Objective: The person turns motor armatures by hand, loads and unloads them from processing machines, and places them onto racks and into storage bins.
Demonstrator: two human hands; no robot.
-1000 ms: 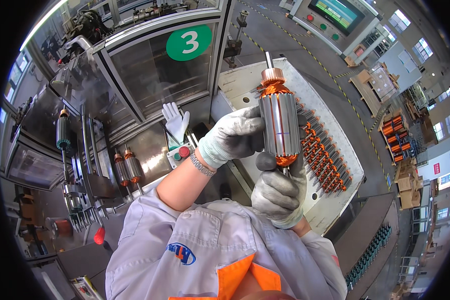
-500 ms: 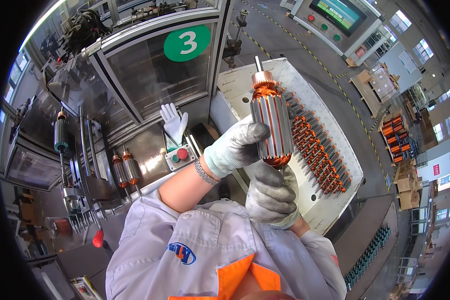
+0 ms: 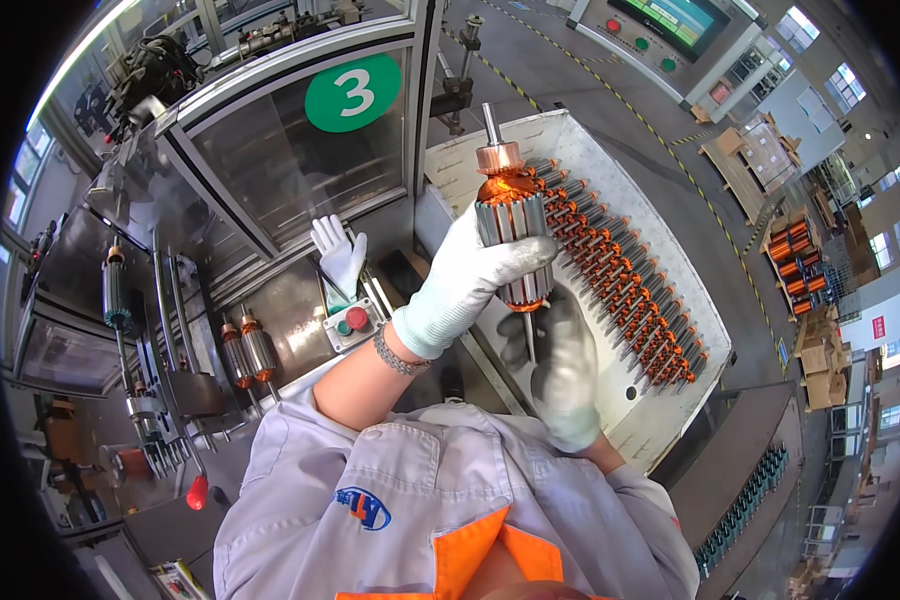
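Grasping 1 motor armature (image 3: 515, 225) in left gloved hand (image 3: 470, 268) — grip closed round the slotted steel core, thumb across its front. Holding it near upright, leaning slightly left, copper commutator (image 3: 498, 157) up, lower shaft (image 3: 531, 340) down. Placed centrally in view, in front of the near left side of the white bin (image 3: 665, 235).

Got right gloved hand (image 3: 567, 370) just beside that shaft, blurred — can't tell if touching it or grasping anything.

In the bin: packed rows of similar armatures (image 3: 620, 275), orange windings showing. Left of the left forearm: 2 more wound armatures (image 3: 260, 350) side by side at the steel worktop (image 3: 295, 310). Nearer the left hand: button box (image 3: 348, 328) with 1 red and 1 green button, plus 1 spare white glove (image 3: 340, 258) just behind.

Far left: 1 green-sided armature (image 3: 116, 290) upright at the machine; below it, 1 red-knobbed lever (image 3: 198, 492). Behind: framed clear door (image 3: 290, 165) with green oval label (image 3: 320, 105). Upper right: control panel (image 3: 635, 48) with lit screen.
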